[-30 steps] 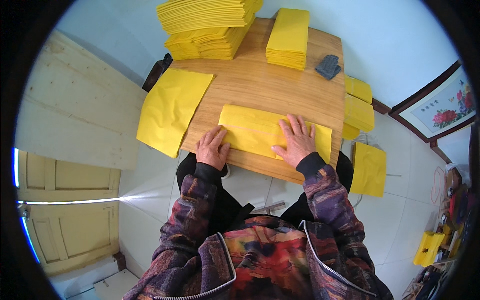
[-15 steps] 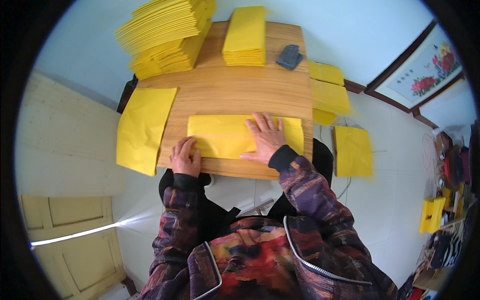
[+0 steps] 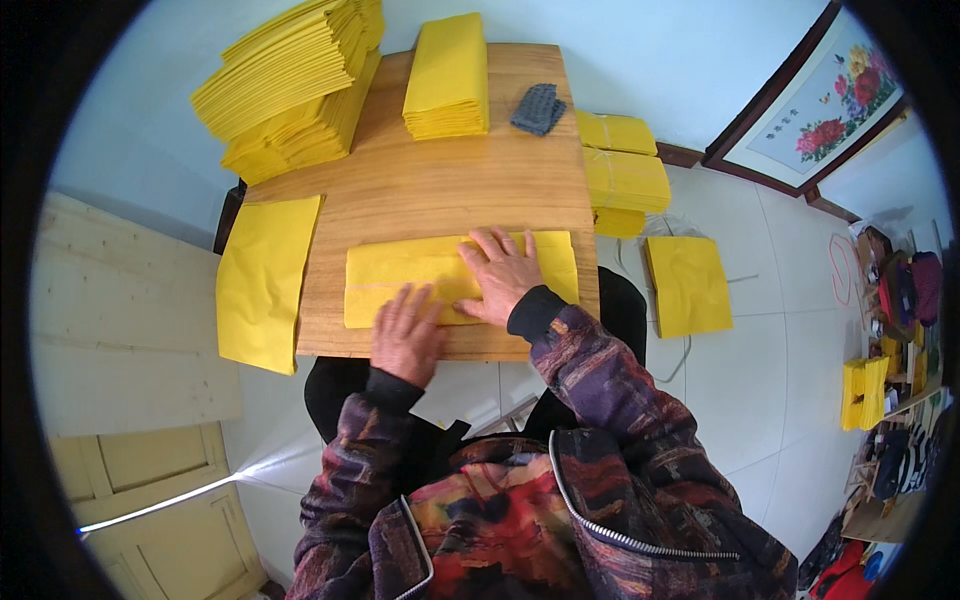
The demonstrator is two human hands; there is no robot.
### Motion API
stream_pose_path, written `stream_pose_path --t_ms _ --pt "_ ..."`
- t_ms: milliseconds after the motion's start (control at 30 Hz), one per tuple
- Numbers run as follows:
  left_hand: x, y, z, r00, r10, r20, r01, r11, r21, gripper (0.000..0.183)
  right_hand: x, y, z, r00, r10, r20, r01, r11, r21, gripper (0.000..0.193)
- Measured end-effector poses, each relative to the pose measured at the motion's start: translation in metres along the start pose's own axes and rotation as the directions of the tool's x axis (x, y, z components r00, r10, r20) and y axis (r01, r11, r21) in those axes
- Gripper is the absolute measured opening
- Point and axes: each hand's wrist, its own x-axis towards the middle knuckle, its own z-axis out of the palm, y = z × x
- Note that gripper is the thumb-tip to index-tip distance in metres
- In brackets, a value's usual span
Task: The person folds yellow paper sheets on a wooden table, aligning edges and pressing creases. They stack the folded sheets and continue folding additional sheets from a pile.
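A folded yellow sheet (image 3: 400,265), cloth-like or paper-like, lies lengthwise along the near edge of the wooden table. My right hand (image 3: 503,275) rests on its right part, fingers spread and palm down. At the sheet's near edge, left of the middle, my left hand (image 3: 408,335) lies with its fingers stretched out, slightly smeared by motion. Neither hand grips anything. To the left, a flat yellow piece (image 3: 265,280) hangs partly over the table's left edge.
At the back stand a tall yellow stack (image 3: 290,90) and a neat folded pile (image 3: 447,75). A dark grey cloth (image 3: 538,108) lies right of them on the table (image 3: 430,180). Yellow bundles (image 3: 625,180) and another yellow stack (image 3: 690,287) sit beyond the right edge.
My left hand has slid right along the sheet's near edge from its left end. The right hand stays on the sheet. The whole view has shifted slightly.
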Motion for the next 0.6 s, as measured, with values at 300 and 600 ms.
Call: stream_pose_path --t_ms 300,600 --pt "0.009 0.015 0.011 0.977 -0.102 0.185 0.116 0.991 -0.063 0.073 0.001 0.002 0.003 0.993 -0.042 -0.113 0.039 0.999 -0.028 0.07" --pt "0.008 0.02 0.009 0.984 -0.087 0.155 0.095 0.994 -0.045 0.076 0.001 0.001 0.0 0.994 -0.033 -0.104 0.03 0.999 -0.031 0.064"
